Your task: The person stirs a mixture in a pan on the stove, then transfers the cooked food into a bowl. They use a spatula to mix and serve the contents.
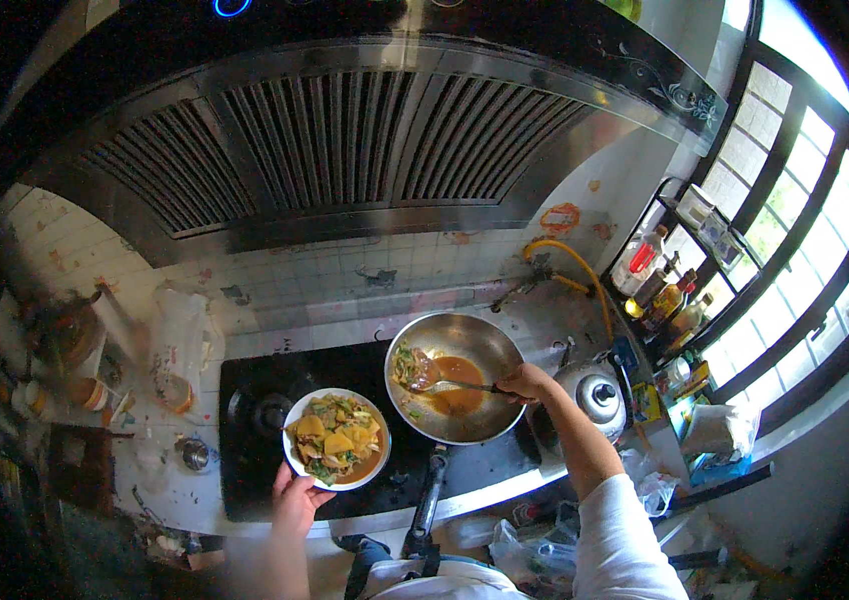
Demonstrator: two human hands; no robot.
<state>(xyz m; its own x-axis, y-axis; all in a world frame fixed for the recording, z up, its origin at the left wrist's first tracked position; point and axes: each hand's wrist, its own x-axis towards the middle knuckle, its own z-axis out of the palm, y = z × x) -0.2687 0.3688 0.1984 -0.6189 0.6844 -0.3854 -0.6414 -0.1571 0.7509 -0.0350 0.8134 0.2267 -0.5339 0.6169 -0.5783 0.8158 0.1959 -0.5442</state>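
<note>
My left hand [298, 496] grips the near rim of a white bowl [387, 450] over the left part of the black hob [252, 487]. Chunks of yellow vegetable, green leaves and brown sauce fill the bowl. To its right sits a metal wok [488, 345], its black handle pointing towards me. My right hand [526, 384] is closed around the dark handle of a metal cooking spoon or ladle [462, 386]. The head of this utensil rests in the wok, by some leafy food [411, 371] at the left and a pool of brown sauce [462, 375].
A steel kettle [598, 401] stands right of the wok. Sauce bottles [668, 300] line the window side, near a yellow gas hose [582, 262]. The range hood [319, 150] overhangs the hob. At the left are a small metal container [196, 454] and a plastic bag [175, 337].
</note>
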